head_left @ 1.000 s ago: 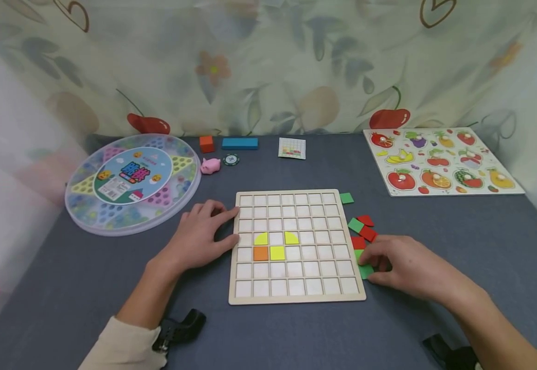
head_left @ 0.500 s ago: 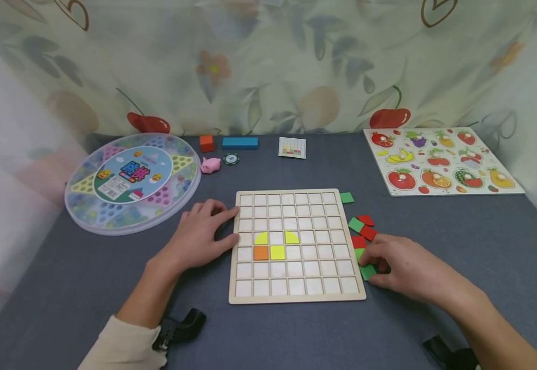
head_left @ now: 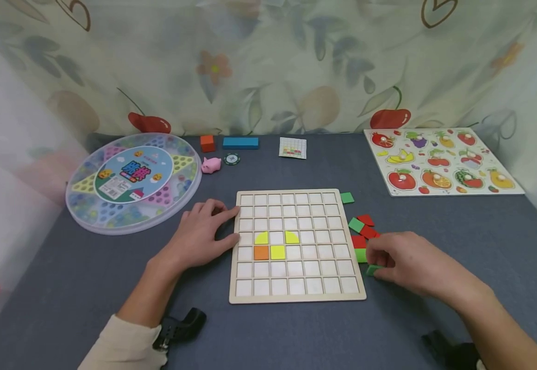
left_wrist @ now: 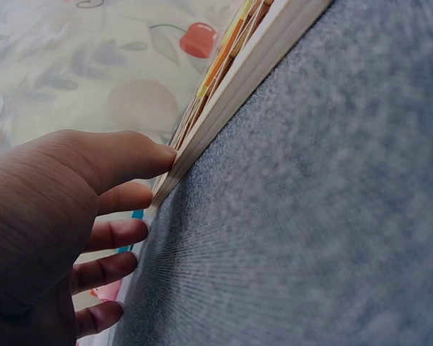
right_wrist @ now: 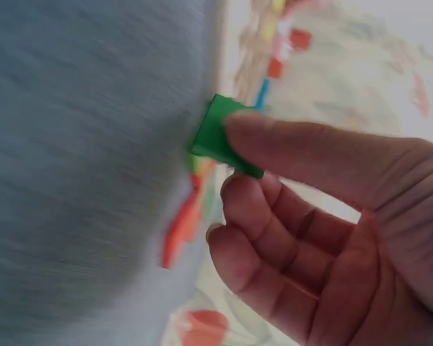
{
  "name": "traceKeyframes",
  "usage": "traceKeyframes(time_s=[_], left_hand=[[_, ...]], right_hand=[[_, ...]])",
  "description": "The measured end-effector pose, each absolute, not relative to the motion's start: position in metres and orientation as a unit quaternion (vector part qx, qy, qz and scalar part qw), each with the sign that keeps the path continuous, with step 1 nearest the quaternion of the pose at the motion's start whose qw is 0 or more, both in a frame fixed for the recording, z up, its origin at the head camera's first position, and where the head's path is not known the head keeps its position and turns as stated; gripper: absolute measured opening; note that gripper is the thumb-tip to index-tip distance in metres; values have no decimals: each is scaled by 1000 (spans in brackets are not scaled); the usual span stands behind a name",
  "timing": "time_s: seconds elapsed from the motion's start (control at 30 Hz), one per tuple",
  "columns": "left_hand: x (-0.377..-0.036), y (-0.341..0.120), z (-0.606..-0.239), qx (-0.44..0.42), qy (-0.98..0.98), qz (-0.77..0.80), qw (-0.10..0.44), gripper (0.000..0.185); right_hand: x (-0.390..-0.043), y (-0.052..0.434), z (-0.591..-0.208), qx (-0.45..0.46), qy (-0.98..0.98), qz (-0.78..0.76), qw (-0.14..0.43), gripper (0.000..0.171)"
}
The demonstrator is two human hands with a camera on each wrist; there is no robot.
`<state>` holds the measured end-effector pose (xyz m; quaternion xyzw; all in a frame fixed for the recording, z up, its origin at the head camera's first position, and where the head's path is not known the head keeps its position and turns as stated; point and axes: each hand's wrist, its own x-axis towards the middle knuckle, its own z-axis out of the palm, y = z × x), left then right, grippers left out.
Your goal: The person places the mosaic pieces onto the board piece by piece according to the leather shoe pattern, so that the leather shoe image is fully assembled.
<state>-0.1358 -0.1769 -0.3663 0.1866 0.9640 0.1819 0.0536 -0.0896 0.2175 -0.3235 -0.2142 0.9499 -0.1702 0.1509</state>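
In the head view a pale wooden grid board point(head_left: 296, 298) lies flat on the table. My left hand point(head_left: 192, 237) touches its left edge with thumb and index fingertip, the fingers relaxed. Set in the grid are an orange square tile point(head_left: 261, 253), a yellow square tile point(head_left: 278, 252) and two yellow quarter-round tiles point(head_left: 291, 237). Beyond the board's right edge, my right hand point(head_left: 409, 259) pinches a dark green square tile point(right_wrist: 211, 130) between thumb and fingers, tilted in the right wrist view. Close to that hand lie a light green tile point(head_left: 360, 255) and several red tiles point(head_left: 358, 241).
A round game board point(head_left: 134, 221) stands back left, near a pink pig point(head_left: 211, 165), a poker chip point(head_left: 232, 159), an orange block point(head_left: 207, 143) and a blue block point(head_left: 240, 143). A pattern card point(head_left: 292, 148) lies behind; a fruit puzzle board point(head_left: 444, 177) sits back right.
My right hand has drawn slightly back to the right, and the dark green tile has come away from the light green one, now pinched and tilted. The left hand stays put.
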Motion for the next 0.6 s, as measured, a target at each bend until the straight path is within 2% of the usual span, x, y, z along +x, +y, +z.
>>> traceKeyframes(time_s=[0.17,0.33,0.6], left_hand=[[-134,-177,-367,184,964,183,54,62],[-134,-177,-368,183,964,183,53,63],[-136,-177,-368,187,965,179,51,62]], right_hand=[[-104,209,-303,-235,946,-191,115,16],[-116,181,-292,-271,925,-229,139,12],[-133,125,-298,-324,886,-275,185,11]])
